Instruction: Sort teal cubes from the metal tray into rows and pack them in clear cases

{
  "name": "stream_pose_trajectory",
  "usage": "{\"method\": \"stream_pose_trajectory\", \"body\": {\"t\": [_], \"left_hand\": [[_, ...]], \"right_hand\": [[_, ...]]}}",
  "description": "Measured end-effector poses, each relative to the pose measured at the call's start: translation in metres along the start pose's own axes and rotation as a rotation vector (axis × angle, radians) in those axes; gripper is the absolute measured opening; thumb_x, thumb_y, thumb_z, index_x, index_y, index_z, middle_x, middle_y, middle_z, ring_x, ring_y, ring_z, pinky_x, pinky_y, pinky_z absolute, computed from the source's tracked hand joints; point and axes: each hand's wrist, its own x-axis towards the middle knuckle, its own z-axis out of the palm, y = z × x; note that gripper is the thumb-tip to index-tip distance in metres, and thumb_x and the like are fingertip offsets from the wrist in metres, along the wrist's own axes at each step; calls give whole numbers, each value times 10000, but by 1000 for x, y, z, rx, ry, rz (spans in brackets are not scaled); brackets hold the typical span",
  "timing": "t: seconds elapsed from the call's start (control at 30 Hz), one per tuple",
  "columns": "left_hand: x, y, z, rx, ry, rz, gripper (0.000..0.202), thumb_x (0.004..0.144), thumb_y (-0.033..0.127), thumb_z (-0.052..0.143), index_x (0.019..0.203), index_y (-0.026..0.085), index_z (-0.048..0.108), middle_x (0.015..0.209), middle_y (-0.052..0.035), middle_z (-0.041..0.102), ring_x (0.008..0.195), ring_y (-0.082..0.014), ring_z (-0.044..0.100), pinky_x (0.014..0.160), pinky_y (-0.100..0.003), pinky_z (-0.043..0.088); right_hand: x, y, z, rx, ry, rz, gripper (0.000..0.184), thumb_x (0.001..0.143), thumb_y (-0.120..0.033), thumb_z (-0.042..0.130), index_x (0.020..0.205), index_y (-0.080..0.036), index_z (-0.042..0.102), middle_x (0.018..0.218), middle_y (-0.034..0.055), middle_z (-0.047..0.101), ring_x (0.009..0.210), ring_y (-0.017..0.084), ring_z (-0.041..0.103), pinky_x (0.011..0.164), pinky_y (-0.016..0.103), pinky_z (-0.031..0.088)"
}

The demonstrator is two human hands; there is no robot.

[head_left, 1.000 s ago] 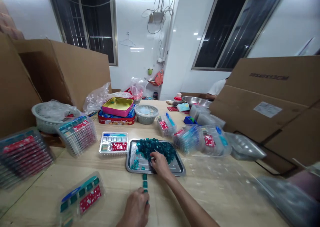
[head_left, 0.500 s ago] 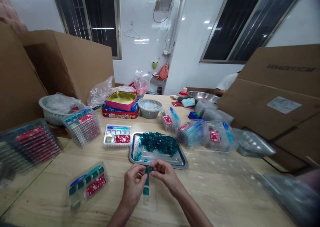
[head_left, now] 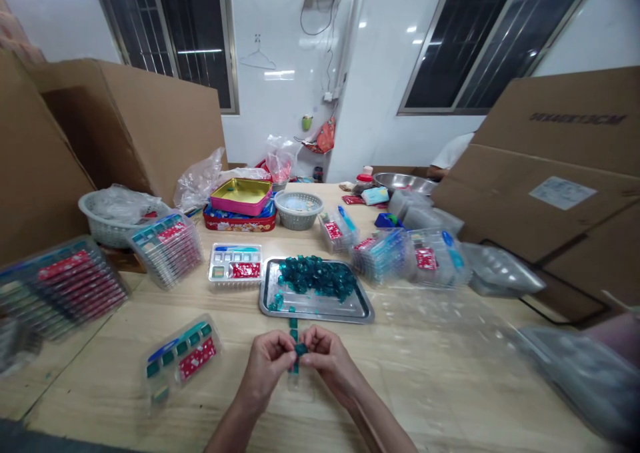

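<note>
Teal cube [head_left: 301,350] looks pinched between both hands, left hand [head_left: 267,366] and right hand [head_left: 327,356] fingertips meeting on it; material too small to tell. Short row of teal pieces [head_left: 293,333] runs beneath, on pale wood surface [head_left: 425,386]. Steel tray [head_left: 313,311] just ahead holds teal heap [head_left: 315,276].

On the worktop [head_left: 85,390] I count one strip of teal cubes [head_left: 294,333], one steel tray [head_left: 320,311], one steel bowl [head_left: 404,182], two plastic baskets [head_left: 299,221] and two stacked tins [head_left: 240,220].
</note>
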Motion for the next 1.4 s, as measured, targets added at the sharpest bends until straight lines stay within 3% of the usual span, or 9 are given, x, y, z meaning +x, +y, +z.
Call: {"method": "stream_pose_trajectory", "body": {"t": [0.3,0.43,0.77,0.9,1.0,1.13,1.2,1.3,1.4], "left_hand": [[-11,-8,-5,60,21,-170,266,512,196,563,736,159,425,481,76,496,383,-46,461,356,-124,321],[-13,-23,-13,281,-8,-234,163,527,162,487,688,149,467,459,76,450,390,-32,450,373,-112,296],[-15,-28,-6,849,122,-118,209,628,95,409,687,132,607,590,25,506,543,24,378,569,-112,227],[-25,-33,-5,880,39,98,272,723,111,363,772,162,626,815,-11,565,690,6,457,636,-112,281],[-29,-48,-7,1037,-31,311,334,773,96,303,733,174,625,805,-19,582,723,-15,467,655,-132,288],[-36,-62,-12,1185,45,565,292,774,87,315,743,185,588,852,-11,584,771,-37,468,679,-149,303],[-44,-65,-19,1198,58,707,188,785,241,394,731,181,564,859,-13,571,785,-55,456,680,-162,307],[-56,-72,-34,1242,122,998,308,773,435,406,679,171,533,732,-17,532,715,-74,399,651,-187,269],[-68,-86,-53,1373,259,1168,291,815,194,299,597,152,487,621,-11,489,662,-62,371,662,-192,241]], "right_hand": [[-13,4,-9,-242,9,193,205,537,-183,708,654,-117,553,523,-23,563,423,65,457,432,184,389],[-16,18,-10,-388,-1,267,163,505,-121,586,648,-133,510,473,-33,557,393,85,481,408,190,401],[-16,34,-9,-882,58,136,134,563,-105,395,645,-167,481,444,-49,489,380,99,482,375,174,321],[-17,30,-6,-1071,51,10,137,581,-85,411,575,-152,530,466,-24,499,434,87,453,430,178,298],[-18,27,-6,-1139,41,-59,153,570,-77,430,535,-150,560,464,-13,501,474,102,446,458,191,295],[-14,15,-13,-1180,-6,-75,182,617,-98,454,594,-149,627,556,17,572,537,131,499,511,216,342],[-9,7,-18,-1206,19,-124,228,652,-104,446,713,-149,661,693,48,624,608,151,541,564,238,383],[-3,2,-24,-1217,-27,-256,348,633,-56,422,859,-161,665,894,79,639,792,189,577,707,284,429],[-3,5,-24,-1183,-194,-260,331,633,-42,430,817,-179,669,853,74,638,831,206,578,756,315,440]]}}
